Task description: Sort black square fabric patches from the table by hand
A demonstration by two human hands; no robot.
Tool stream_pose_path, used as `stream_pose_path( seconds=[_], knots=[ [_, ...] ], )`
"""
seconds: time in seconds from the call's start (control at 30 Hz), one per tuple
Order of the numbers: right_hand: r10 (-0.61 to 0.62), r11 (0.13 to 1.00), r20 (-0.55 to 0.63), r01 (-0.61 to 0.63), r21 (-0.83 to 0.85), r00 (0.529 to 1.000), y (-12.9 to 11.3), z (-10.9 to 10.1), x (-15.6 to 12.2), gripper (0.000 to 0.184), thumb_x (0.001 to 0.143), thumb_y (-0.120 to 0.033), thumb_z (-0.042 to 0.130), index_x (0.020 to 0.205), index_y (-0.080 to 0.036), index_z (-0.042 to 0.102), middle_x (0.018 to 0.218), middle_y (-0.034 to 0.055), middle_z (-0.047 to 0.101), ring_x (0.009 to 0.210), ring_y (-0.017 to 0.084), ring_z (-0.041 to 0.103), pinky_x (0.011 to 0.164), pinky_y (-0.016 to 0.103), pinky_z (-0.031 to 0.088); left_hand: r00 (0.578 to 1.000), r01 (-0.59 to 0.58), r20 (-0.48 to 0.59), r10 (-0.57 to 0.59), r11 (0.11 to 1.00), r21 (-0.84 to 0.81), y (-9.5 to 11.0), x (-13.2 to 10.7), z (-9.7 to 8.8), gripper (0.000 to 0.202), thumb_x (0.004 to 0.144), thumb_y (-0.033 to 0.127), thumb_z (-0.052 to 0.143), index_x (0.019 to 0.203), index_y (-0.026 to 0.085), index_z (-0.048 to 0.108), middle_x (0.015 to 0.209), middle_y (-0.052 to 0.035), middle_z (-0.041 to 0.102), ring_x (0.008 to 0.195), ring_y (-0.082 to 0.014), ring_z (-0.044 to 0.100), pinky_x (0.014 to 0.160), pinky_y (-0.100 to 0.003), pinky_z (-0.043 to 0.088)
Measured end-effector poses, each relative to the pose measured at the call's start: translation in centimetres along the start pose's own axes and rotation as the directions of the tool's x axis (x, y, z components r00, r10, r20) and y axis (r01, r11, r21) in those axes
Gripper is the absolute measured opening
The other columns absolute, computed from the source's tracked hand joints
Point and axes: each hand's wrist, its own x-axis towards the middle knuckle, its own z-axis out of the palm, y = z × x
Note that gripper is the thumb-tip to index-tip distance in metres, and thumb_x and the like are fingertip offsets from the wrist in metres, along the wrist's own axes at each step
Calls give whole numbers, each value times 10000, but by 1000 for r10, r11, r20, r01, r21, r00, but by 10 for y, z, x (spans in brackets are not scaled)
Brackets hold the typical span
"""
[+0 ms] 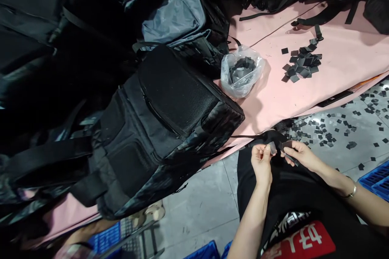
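Observation:
My left hand point(261, 161) and my right hand point(299, 155) meet low at the right, just off the edge of the pink table point(334, 85). Both are closed in a pinch. Between their fingertips is a small grey square patch point(272, 147). The right hand also grips the end of a black strap point(264, 136) that runs from a large black backpack point(158, 129) lying on the table to my left. A bracelet sits on my right wrist.
A clear plastic bag point(241, 72) of dark squares and a loose pile of squares point(302, 64) lie on the table. More squares litter the grey floor point(343, 129). Black bags are heaped at the left and back. Blue crates point(377, 178) stand on the floor.

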Motion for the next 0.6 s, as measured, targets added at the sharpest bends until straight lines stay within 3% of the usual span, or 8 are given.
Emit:
stream_pose_path(
  seconds=[0.1, 0.23, 0.43, 0.6],
  knots=[
    [-10, 998, 19, 11, -64, 1000, 6, 5, -9, 345, 789, -473, 566, 862, -136, 587, 581, -12, 550, 424, 77, 471, 409, 209, 409, 998, -63, 30, 59, 987, 145, -5, -2, 0, 237, 706, 302, 669, 894, 175, 600, 680, 23, 588, 621, -89, 537, 637, -223, 432],
    [-75, 988, 34, 79, -136, 997, 10, 14, -15, 275, 782, -415, 586, 836, -149, 629, 915, 68, 582, 470, 65, 507, 393, 210, 429, 992, -121, 12, 123, 942, 312, -10, -8, 1, 221, 757, 365, 605, 774, 145, 619, 683, -4, 572, 623, -105, 506, 598, -219, 400],
    [-158, 943, 26, 159, -294, 987, 10, 16, -13, 225, 823, -354, 543, 795, -159, 653, 904, 57, 559, 475, 61, 503, 386, 189, 428, 971, -198, -70, 229, 932, 303, -11, -11, 0, 219, 784, 370, 580, 765, 154, 551, 685, 13, 511, 618, -90, 477, 591, -203, 385],
    [-188, 929, 39, 191, -318, 981, 11, 12, -11, 217, 834, -346, 537, 850, -163, 651, 990, 72, 552, 468, 50, 504, 410, 199, 447, 977, -158, -90, 192, 942, 298, -11, -13, -4, 262, 799, 434, 538, 816, 173, 514, 629, 41, 485, 508, -73, 461, 490, -188, 393]
  ],
)
